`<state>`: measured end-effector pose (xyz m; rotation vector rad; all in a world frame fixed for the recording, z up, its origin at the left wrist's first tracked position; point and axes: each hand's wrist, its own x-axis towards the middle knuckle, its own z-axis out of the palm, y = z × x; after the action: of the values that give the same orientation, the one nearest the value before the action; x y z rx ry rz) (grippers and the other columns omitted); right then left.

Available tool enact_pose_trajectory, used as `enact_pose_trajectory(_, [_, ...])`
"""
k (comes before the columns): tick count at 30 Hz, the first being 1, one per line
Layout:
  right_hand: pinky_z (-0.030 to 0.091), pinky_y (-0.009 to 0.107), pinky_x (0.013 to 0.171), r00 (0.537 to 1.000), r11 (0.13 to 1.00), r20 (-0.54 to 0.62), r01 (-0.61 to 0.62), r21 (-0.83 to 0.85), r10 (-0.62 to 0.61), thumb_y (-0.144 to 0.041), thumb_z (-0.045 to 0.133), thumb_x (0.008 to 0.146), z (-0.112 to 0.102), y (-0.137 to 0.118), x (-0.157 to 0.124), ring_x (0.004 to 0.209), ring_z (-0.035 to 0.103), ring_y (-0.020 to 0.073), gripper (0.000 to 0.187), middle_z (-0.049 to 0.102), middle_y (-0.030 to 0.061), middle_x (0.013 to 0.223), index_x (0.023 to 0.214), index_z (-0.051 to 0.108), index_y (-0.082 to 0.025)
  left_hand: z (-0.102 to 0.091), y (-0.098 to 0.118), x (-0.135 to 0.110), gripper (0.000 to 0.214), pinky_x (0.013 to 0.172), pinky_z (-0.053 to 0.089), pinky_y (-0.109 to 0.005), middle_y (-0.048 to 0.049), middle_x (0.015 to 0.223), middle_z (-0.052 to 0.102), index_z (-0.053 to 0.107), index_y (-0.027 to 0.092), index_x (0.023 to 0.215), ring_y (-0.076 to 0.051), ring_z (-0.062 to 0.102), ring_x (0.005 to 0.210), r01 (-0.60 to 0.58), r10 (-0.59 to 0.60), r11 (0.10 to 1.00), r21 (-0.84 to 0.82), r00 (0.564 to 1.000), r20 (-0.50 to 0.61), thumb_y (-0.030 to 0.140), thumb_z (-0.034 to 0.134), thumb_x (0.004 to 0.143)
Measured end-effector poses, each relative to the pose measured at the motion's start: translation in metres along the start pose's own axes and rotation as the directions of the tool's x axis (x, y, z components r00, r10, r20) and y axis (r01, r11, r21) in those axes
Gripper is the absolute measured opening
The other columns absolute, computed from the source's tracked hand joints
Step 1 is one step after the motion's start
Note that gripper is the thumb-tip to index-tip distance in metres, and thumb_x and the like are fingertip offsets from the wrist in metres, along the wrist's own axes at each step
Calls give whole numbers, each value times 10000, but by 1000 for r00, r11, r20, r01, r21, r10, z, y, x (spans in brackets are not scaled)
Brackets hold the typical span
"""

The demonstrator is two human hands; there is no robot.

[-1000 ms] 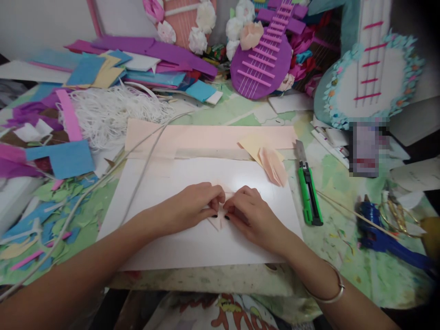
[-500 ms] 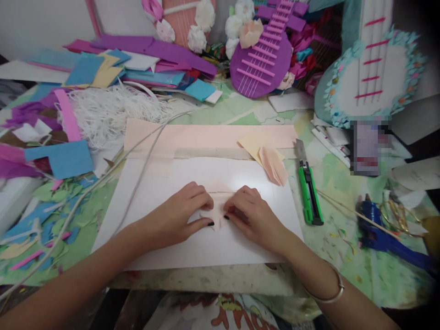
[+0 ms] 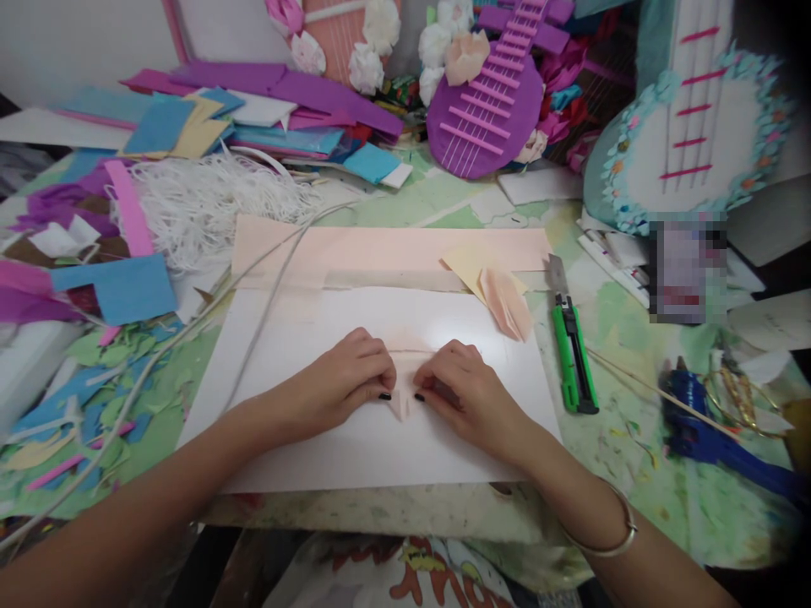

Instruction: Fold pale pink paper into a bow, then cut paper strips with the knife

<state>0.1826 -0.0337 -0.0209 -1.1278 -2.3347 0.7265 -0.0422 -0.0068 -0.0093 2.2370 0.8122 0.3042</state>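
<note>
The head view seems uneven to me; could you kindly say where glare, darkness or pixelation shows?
Head view: soft glare on the white board, beyond the left hand and right hand; head view: upper right corner dark; head view: blocky pixels right of the green cutter.

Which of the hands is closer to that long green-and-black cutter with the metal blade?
The right. The right hand is left of the cutter, at the right side of the thin pale peach paper; the left hand is farther left, at the paper's left side.
</note>
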Motion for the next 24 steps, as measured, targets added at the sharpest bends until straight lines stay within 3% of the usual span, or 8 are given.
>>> enact_pose_trajectory(16, [350, 304, 730, 998, 999, -25, 49, 5, -49, -84, 528, 868, 0, 0, 0, 799, 487, 161, 93, 599, 25, 799, 847, 550, -172, 6, -2, 5, 168, 790, 374, -320, -27, 853, 576, 583, 188, 834, -183, 440, 878, 44, -42, 996, 77, 999, -23, 214, 445, 927])
enact_pose_trajectory(24, [407, 311, 748, 998, 997, -44, 53, 57, -51, -81, 478, 880, 2, -1, -1, 834, 470, 178, 120, 582, 48, 808, 847, 549, -173, 1, 1, 13, 168, 772, 379, -312, -15, 818, 585, 590, 181, 803, -183, 454, 858, 115, -119, 990, 83, 992, 49, 165, 457, 903])
